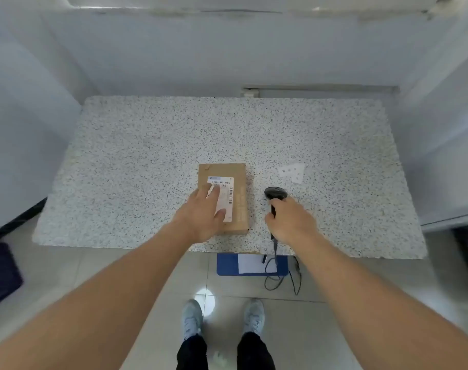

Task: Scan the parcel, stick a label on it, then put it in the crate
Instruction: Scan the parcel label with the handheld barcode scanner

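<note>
Your parcel (223, 198) lies flat on the desk (147, 156), near the front edge and just left of centre, with its long axis running from 6 to 12 o'clock, away from you. Your left hand (203, 217) rests open and flat on its top, fingers (214, 194) spread over the near-left part of the white printed sticker (225, 198); it presses rather than grips.

Your right hand (289, 220) is closed around the handle of the black scanner (275, 194), whose head points toward 12 o'clock. That is the relation the coming move turns on: the parcel sits just beside the scanner at 9 o'clock, so the head faces past it, not at it. The barcode strip on the sticker runs along the parcel's long axis on the side nearer the scanner, and your fingers leave it uncovered.

I judge the scan step is in hand: swing the scanner head toward 9 o'clock and tilt it down over the barcode. A small white slip (293, 172) lies at 1 o'clock from the scanner, well within your right hand's reach. No crate can be clearly made out.
</note>
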`<state>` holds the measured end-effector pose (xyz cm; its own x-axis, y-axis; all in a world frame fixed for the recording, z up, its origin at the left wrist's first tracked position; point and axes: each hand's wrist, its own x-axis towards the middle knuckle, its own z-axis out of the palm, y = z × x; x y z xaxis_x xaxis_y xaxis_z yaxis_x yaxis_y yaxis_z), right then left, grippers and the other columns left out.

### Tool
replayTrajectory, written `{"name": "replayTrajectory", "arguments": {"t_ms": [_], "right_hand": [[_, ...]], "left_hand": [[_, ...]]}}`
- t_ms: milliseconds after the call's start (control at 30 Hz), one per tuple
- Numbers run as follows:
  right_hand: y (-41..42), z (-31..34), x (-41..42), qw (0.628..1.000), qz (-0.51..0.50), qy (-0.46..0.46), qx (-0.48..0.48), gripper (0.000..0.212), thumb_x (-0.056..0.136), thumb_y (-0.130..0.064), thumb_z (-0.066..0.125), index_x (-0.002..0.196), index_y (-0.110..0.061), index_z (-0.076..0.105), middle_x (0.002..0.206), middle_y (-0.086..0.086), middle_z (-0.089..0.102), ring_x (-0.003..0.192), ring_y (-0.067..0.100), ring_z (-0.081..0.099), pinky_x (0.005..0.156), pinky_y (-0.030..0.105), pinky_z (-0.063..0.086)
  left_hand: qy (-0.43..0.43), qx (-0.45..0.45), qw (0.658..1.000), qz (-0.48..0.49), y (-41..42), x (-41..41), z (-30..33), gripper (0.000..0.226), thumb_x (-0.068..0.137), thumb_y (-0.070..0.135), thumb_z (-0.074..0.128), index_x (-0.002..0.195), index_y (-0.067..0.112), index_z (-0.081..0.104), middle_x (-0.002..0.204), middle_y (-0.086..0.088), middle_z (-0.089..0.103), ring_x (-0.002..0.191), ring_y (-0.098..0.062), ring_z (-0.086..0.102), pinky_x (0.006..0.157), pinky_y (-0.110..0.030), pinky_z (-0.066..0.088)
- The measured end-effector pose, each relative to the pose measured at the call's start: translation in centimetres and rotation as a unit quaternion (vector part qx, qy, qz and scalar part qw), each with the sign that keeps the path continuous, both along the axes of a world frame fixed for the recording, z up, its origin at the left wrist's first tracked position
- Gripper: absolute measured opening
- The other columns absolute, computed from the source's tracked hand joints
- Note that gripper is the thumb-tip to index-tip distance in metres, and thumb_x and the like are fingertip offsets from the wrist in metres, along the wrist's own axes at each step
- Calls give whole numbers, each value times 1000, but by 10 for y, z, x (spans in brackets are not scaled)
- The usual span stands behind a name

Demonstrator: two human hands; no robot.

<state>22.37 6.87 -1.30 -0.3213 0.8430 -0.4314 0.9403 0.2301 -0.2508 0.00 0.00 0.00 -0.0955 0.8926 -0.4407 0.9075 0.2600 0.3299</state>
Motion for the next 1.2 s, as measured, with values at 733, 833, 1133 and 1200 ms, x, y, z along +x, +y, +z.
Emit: {"name": "replayTrajectory", "arguments": {"t_ms": [733, 833, 1133, 1200], "right_hand": [[-2, -105, -15, 900, -375, 222, 13, 36, 94, -15, 69, 112, -23, 38, 93, 2, 61, 71, 16, 64, 54, 30, 51], [3, -113, -14, 877, -424, 228, -13, 42, 90, -17, 74, 115, -20, 42, 89, 0, 60, 66, 7, 58, 44, 22, 39], [14, -96, -21, 854, -443, 261, -76, 16, 88, -29, 72, 98, -18, 66, 76, 1, 66, 62, 13, 61, 49, 24, 40], [13, -82, -25, 843, -442, 294, -88, 13, 88, -28, 68, 98, -20, 63, 79, 3, 67, 63, 16, 62, 51, 26, 45]], "left_hand": [[-266, 45, 945, 186, -17, -33, -91, 74, 100, 52, 54, 156, 56, 6, 168, 0, 9, 151, -23, 23, 120, -39, 24], [-350, 46, 911, 215, -19, -29, -88, 82, 97, 46, 63, 156, 59, 7, 153, 7, 38, 135, -20, 49, 110, -52, 47], [-441, 55, 851, 278, -14, -17, -87, 89, 100, 19, 63, 153, 64, 7, 155, 15, 38, 127, -16, 56, 86, -48, 63], [-449, 63, 847, 276, -9, -15, -87, 90, 101, 11, 60, 154, 61, 8, 155, 12, 36, 135, -17, 49, 90, -41, 61]]}}
